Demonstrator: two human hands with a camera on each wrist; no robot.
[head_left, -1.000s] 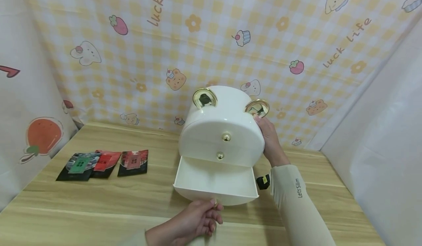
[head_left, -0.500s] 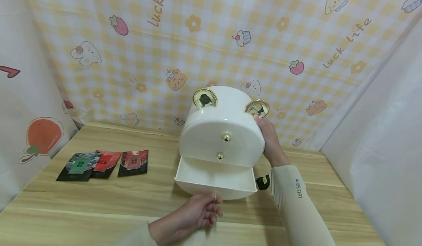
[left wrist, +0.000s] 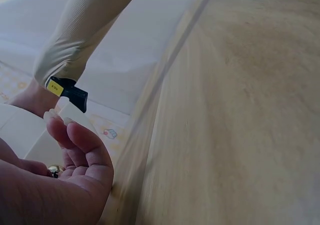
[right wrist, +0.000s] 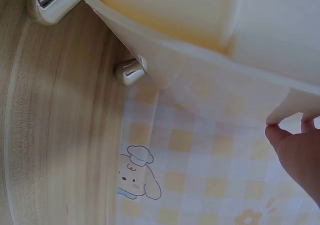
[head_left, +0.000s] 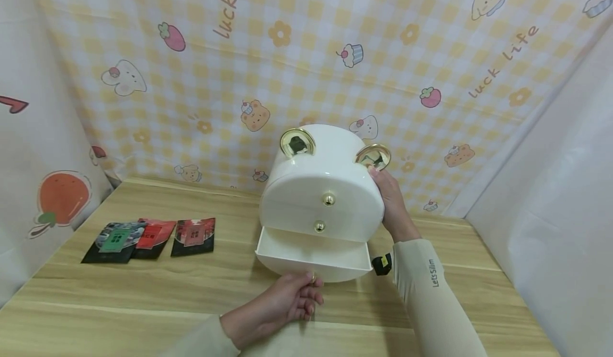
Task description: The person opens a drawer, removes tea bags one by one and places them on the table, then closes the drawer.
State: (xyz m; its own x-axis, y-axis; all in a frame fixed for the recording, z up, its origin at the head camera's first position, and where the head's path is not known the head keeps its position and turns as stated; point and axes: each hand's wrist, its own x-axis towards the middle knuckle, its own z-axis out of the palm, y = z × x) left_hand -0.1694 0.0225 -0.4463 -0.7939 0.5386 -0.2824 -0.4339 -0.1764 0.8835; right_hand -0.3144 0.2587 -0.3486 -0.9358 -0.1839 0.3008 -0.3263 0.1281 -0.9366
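Observation:
A white rounded drawer box [head_left: 297,202] with gold disc ears [head_left: 298,143] stands on the wooden table, its bottom drawer [head_left: 297,248] partly pulled out and bare inside. My left hand [head_left: 282,304] pinches that drawer's gold knob [head_left: 313,278] between thumb and index finger; the other fingers curl loosely below. The same knob [left wrist: 55,170] peeks out beside the palm in the left wrist view. My right hand [head_left: 394,202] rests against the box's right side, just under the right ear [head_left: 373,157]. In the right wrist view its fingertips [right wrist: 275,127] touch the glossy white wall.
Several dark packets with green and red labels [head_left: 115,240] lie on the table [head_left: 143,293] to the left, two overlapping. Behind the box hangs a yellow checked cloth [head_left: 215,80]. Gold feet [right wrist: 131,72] hold the box up. White cloth [head_left: 541,213] borders the right side.
The bottom drawer has slid inward toward the box, with my left hand following on its knob. The right hand and the packets have stayed where they were.

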